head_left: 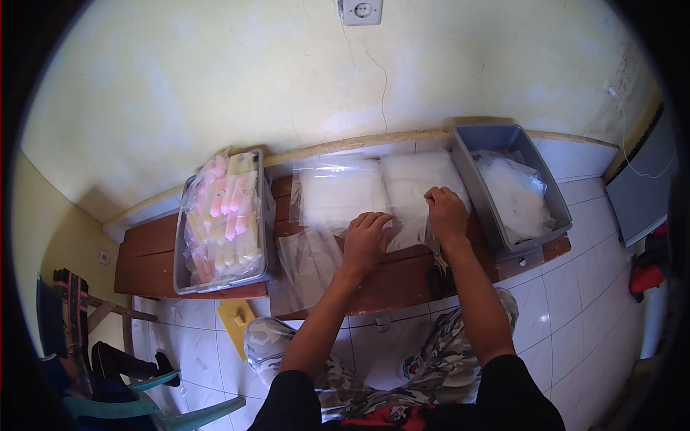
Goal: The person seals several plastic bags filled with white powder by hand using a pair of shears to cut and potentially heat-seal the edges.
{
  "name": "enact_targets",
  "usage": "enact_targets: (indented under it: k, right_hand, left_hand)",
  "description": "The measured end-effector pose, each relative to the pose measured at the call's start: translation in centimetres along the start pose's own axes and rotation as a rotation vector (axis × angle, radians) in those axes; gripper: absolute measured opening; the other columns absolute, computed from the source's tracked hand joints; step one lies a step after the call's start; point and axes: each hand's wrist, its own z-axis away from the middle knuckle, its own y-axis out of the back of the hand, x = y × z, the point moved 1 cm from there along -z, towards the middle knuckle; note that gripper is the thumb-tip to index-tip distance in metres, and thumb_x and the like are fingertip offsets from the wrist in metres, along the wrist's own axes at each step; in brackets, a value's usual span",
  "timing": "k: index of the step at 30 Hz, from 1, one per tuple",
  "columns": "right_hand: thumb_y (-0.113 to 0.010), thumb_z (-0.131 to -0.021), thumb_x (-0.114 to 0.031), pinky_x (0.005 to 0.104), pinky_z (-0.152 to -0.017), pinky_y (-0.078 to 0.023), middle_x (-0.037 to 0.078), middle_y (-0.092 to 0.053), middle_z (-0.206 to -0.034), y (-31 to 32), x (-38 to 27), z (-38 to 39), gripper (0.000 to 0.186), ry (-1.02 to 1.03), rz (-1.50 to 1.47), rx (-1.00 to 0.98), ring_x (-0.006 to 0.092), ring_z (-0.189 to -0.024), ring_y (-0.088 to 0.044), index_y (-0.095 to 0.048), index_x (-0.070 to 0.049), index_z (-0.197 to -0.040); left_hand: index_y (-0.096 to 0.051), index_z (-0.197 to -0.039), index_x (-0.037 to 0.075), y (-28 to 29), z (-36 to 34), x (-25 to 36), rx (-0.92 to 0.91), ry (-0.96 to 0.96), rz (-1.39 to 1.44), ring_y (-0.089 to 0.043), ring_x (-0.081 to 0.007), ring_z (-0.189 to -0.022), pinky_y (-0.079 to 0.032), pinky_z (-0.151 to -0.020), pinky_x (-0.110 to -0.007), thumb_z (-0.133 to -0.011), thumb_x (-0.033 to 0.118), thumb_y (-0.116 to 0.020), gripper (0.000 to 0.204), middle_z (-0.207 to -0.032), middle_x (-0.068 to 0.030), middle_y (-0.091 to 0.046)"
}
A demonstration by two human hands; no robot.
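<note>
My left hand (366, 243) is over the near edge of the white stack, fingers bent and close together at a clear plastic bag (408, 235). Just to the right, my right hand (447, 214) is raised with its fingers curled in a pinch; what they hold is too small to make out. Under the hands are two stacks of whitish plastic bags, a left stack (341, 188) and a right stack (420, 178). Loose clear bags (310, 260) lie left of my left wrist. Scissors with dark handles (438, 276) rest beside my right forearm.
On the brown wooden bench (147, 255), a grey tub (267, 237) at left holds bagged pink and yellow tube-shaped pieces (228, 208). Another grey tub (483, 205) at right contains more clear bags (514, 197). A green chair (194, 415) and a yellow board (233, 327) are at lower left.
</note>
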Motion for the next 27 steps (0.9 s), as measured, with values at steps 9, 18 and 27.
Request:
enact_targets:
  k: [9,18,27]
  right_hand:
    - [-0.065,-0.093,-0.011,0.0454,-0.095,-0.054,0.014,-0.069,-0.123,-3.9,2.8,0.5,0.025,0.061,0.0,0.059,0.0342,-0.108,-0.068,-0.074,-0.01,-0.117]
    - [-0.062,-0.098,-0.017,0.0574,-0.119,-0.033,0.02,-0.056,-0.146,-4.5,2.8,1.5,0.039,-0.064,0.093,-0.211,0.0352,-0.138,-0.05,-0.063,-0.007,-0.136]
    - [-0.057,-0.103,-0.02,0.0592,-0.122,-0.028,0.021,-0.046,-0.156,-5.0,3.5,1.5,0.042,-0.092,0.123,-0.306,0.0367,-0.147,-0.041,-0.057,-0.01,-0.143]
  left_hand:
    - [-0.062,-0.135,0.006,-6.4,-1.0,-1.8,-0.237,-0.066,-0.186,-0.055,-0.0348,-0.132,-0.043,-0.111,-0.047,-0.093,0.023,-0.068,0.046,-0.143,-0.0148,-0.06]
    - [-0.06,-0.139,0.006,-10.0,-4.9,-1.8,-0.198,-0.015,-0.255,-0.05,-0.0352,-0.135,-0.039,-0.11,-0.049,-0.098,0.028,-0.062,0.047,-0.15,-0.0183,-0.054]
    - [-0.059,-0.139,0.004,-12.8,-8.7,-2.3,-0.228,0.035,-0.23,-0.051,-0.0347,-0.13,-0.043,-0.106,-0.049,-0.096,0.024,-0.063,0.048,-0.151,-0.0197,-0.053]
